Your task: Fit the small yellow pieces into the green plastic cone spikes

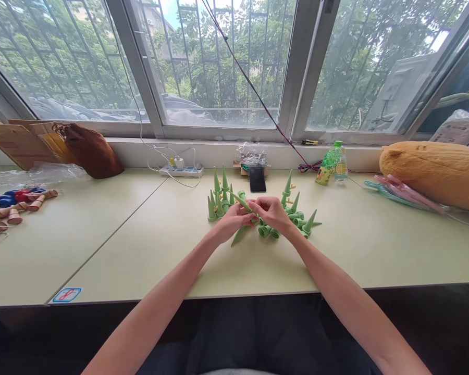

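Both my hands meet over the middle of the pale green table (148, 250). My left hand (231, 221) and my right hand (271, 211) are closed together on one green plastic cone spike (240, 201), held above the table. A second green spike (238, 235) pokes out below my left hand. Several green cones stand upright in a group (220, 200) to the left. More cones (299, 219) lie and stand in a heap to the right.
A black phone (257, 179) lies behind the cones. A power strip (181, 170), a green drink bottle (329, 163), a brown pouch (90, 150), cardboard (17, 140), a tan plush cushion (433, 169) and wooden toys (13, 205) line the table under the window.
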The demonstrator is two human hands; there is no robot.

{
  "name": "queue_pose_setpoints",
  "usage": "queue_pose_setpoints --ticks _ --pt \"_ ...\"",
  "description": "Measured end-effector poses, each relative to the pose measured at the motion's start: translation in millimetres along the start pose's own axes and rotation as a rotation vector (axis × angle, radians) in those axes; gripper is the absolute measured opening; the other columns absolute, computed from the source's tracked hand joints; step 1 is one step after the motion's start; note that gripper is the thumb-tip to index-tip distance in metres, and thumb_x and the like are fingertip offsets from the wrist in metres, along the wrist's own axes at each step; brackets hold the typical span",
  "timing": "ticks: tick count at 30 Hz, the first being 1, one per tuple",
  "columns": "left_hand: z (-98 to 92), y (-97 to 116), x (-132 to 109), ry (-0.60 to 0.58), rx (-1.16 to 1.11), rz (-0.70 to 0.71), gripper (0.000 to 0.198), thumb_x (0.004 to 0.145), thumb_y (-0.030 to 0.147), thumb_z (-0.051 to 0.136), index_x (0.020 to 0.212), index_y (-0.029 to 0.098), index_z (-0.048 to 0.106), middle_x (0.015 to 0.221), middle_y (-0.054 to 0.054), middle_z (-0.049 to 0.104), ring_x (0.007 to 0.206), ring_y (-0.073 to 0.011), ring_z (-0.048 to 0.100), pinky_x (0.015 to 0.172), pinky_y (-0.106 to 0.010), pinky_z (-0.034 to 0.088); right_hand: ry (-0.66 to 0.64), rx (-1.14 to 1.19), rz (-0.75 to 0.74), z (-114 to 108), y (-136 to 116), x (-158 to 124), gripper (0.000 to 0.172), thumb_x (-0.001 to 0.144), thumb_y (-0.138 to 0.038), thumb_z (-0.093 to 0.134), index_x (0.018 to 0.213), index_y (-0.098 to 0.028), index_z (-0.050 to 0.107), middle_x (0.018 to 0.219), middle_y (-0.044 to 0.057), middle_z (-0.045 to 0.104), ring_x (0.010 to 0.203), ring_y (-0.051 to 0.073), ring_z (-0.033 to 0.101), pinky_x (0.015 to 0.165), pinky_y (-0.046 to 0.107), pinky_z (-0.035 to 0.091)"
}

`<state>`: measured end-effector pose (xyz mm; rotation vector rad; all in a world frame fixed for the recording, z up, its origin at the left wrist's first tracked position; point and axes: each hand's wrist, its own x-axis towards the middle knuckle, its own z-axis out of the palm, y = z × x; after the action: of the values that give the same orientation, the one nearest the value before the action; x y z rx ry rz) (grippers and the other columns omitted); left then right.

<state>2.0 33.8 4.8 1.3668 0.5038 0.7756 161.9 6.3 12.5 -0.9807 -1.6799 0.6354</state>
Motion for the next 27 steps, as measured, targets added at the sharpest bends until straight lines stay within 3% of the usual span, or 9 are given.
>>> queue_pose_setpoints --ticks 6,10,21,27 --pt "1.6 1.6 -0.1 0.027 -0.104 -0.031 0.044 0.072 0.029 0.079 0.108 0.013 0.059 0.093 -0.007 0.063 0.082 -0.0164 0.062 0.07 -0.031 0.05 0.061 -0.135 -0.066 3.0 1.2 -1.8 0.035 0.085 -0.053 0.059 0.078 -0.019 0.057 0.056 -0.004 0.047 0.051 0.01 0.041 0.049 0.023 0.034" --pt "-0.4 -0.9 0.8 0.037 -0.105 -0.021 0.035 0.07 0.026 0.078 0.096 0.013 0.057 0.083 -0.003 0.059 0.074 -0.0131 0.059 0.068 -0.03 0.05 0.05 -0.153 -0.132 4.5 -2.7 -2.8 0.029 0.082 -0.046 0.064 0.091 -0.019 0.059 0.056 -0.005 0.048 0.05 0.01 0.041 0.051 0.023 0.036" --pt "4.8 2.7 -4.3 -0.021 -0.02 -0.013 0.04 0.076 0.027 0.071 0.11 0.017 0.051 0.09 -0.002 0.055 0.069 -0.0088 0.053 0.06 -0.025 0.047 0.066 -0.257 -0.216 7.3 0.1 -4.4 0.014 0.08 -0.032 0.063 0.082 -0.019 0.059 0.065 -0.002 0.054 0.051 0.009 0.043 0.052 0.024 0.04" --pt "2.2 -1.2 -4.9 -0.053 0.003 -0.028 0.028 0.076 0.027 0.07 0.096 0.016 0.052 0.082 -0.001 0.054 0.066 -0.0088 0.052 0.058 -0.025 0.046 0.066 -0.251 -0.223 10.4 2.4 -6.9 0.013 0.08 -0.029 0.062 0.078 -0.019 0.054 0.064 -0.003 0.053 0.05 0.009 0.042 0.052 0.023 0.04"
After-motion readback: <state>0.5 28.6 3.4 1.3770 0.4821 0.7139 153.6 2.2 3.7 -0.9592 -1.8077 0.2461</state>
